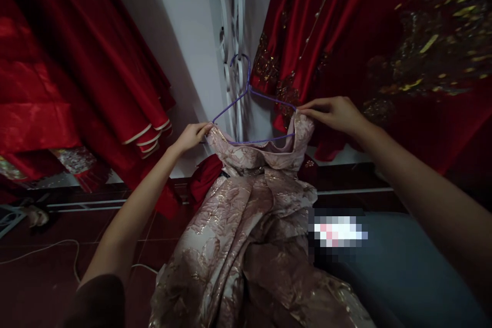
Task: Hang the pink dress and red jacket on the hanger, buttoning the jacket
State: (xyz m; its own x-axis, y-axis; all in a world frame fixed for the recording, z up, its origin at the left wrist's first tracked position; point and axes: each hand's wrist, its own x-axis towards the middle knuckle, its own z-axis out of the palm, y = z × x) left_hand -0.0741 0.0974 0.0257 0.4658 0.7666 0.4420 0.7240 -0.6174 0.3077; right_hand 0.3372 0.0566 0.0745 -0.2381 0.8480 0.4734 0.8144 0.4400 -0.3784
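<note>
A pale pink brocade dress with a gold leaf pattern hangs from a purple wire hanger in front of me. My left hand pinches the dress's left shoulder at the hanger's left end. My right hand pinches the right shoulder at the hanger's right end. The hanger's hook points up, close to white cables on the wall. The skirt spills down toward me.
Red satin garments hang at the left, and red gowns with gold embroidery at the right. A white wall with cables stands between them. Dark red floor tiles and a white cord lie low left. A grey cushion sits low right.
</note>
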